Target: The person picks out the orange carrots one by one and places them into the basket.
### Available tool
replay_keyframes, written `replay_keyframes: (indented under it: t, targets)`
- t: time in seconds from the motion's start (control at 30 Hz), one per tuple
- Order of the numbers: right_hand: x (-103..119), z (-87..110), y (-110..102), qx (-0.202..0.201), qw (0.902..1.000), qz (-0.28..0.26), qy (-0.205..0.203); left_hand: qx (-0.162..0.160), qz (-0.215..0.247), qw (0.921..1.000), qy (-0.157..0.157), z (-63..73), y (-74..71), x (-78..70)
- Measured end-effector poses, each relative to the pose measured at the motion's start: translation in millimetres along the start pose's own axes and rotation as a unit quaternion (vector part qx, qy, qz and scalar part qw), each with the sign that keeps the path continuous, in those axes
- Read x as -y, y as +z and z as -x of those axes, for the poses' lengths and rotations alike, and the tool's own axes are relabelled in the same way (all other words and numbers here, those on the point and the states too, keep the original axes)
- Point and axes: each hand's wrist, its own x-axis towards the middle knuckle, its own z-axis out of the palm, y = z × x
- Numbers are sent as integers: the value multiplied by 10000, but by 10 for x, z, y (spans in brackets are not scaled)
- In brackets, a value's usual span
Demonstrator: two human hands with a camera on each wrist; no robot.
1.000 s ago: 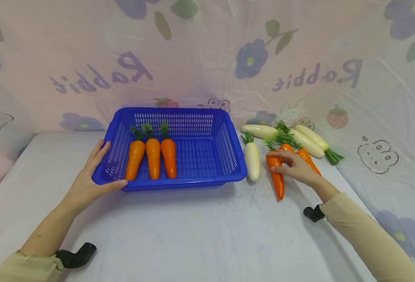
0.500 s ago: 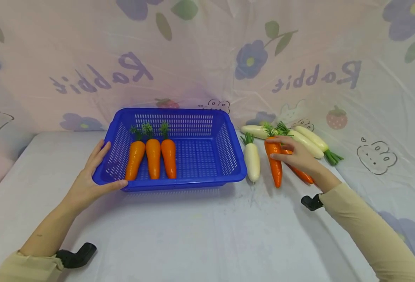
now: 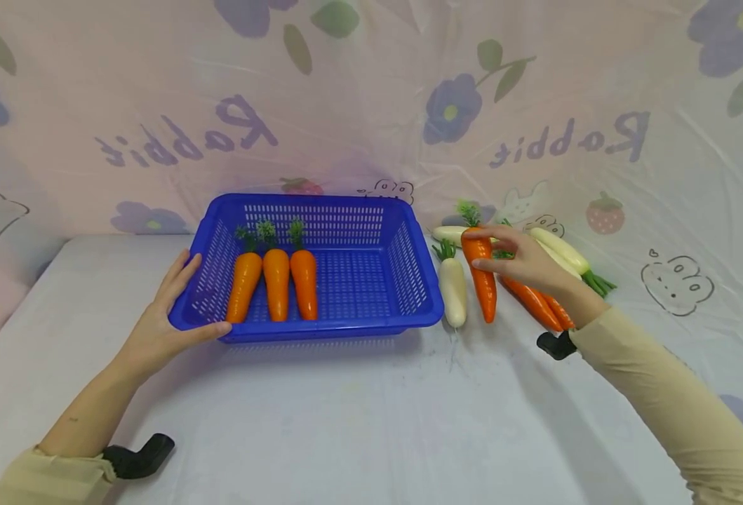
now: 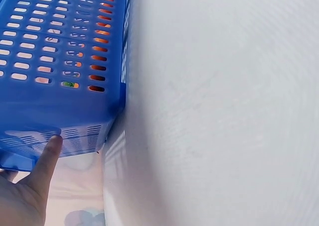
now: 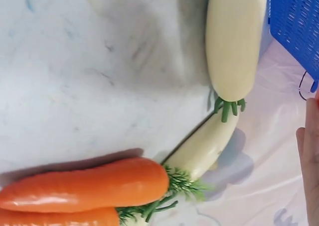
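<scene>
My left hand [image 3: 151, 338] rests at the near-left corner of a blue plastic basket [image 3: 339, 327], thumb along the front rim and straight fingers against the left side. In the left wrist view, a digit [image 4: 46, 164] touches the perforated wall. Three orange carrots [image 3: 276, 284] with green tops lie side by side in the basket's left half. Right of the basket, my right hand [image 3: 525, 263] pinches another carrot [image 3: 480, 270] between thumb and fingers, tip pointing down toward me. Only part of that hand shows in the right wrist view, at the right edge.
A white radish [image 3: 453, 291] lies close by the basket's right side. More carrots [image 5: 89, 185] lie beneath and behind my right hand, with several white radishes [image 3: 560, 249] farther back. A printed cloth [image 3: 358, 91] hangs behind the white table [image 3: 346, 421].
My right hand has lifted the carrot off the pile and carried it left and back, toward the radish beside the basket. The left hand and basket stay put.
</scene>
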Motion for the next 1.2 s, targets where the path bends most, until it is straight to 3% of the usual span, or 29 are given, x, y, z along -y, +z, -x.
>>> replay_keyframes:
  t: [0.17, 0.3, 0.5, 1.2]
  targets:
    - [119, -85, -44, 126, 9998, 115, -69, -7, 45, 10000, 12, 1, -5, -1]
    - [201, -160, -53, 147, 9992, 113, -347, 8, 66, 10000, 1, 3, -2, -9]
    - [325, -244, -41, 235, 9989, 201, -350, 0, 72, 10000, -24, -1, -1, -34]
    - [849, -600, 129, 470, 9918, 386, -1125, -26, 61, 10000, -21, 2, 5, -25]
